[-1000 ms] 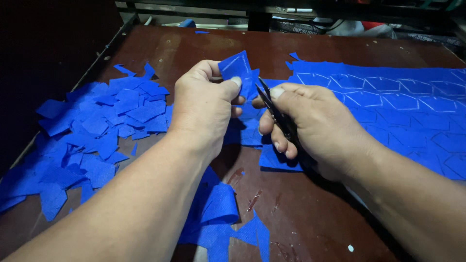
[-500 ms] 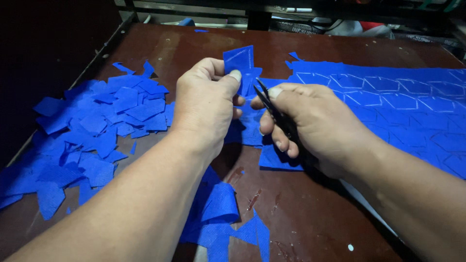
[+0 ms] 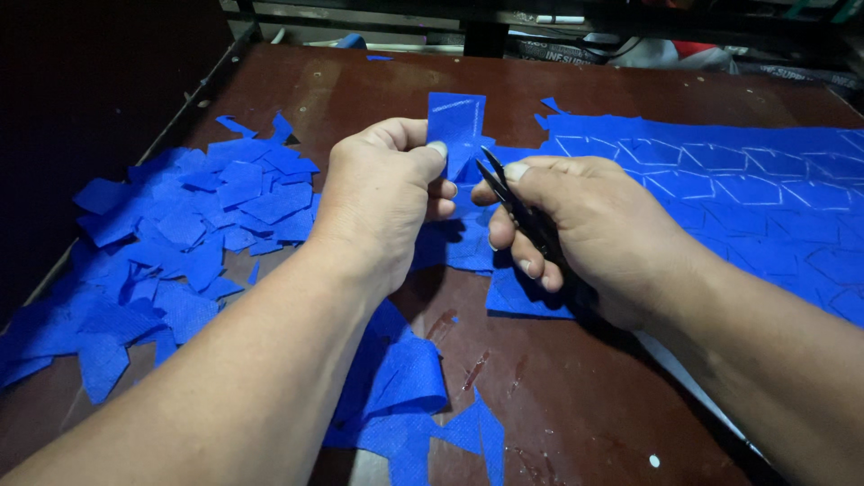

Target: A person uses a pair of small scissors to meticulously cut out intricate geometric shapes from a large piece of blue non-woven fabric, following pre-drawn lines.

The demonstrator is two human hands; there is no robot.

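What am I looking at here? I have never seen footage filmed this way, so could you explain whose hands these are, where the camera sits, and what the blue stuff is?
There is no machine: one person works with two bare hands, filmed by a camera worn on the head, looking down. The left hand pinches a small blue fabric piece and holds it up. The right hand grips small black scissors, blades open near that piece. On the brown table, a pile of cut pieces lies to the left. To the right lies a blue fabric sheet marked with pale outlines of shapes. Loose blue scraps lie near the front edge.
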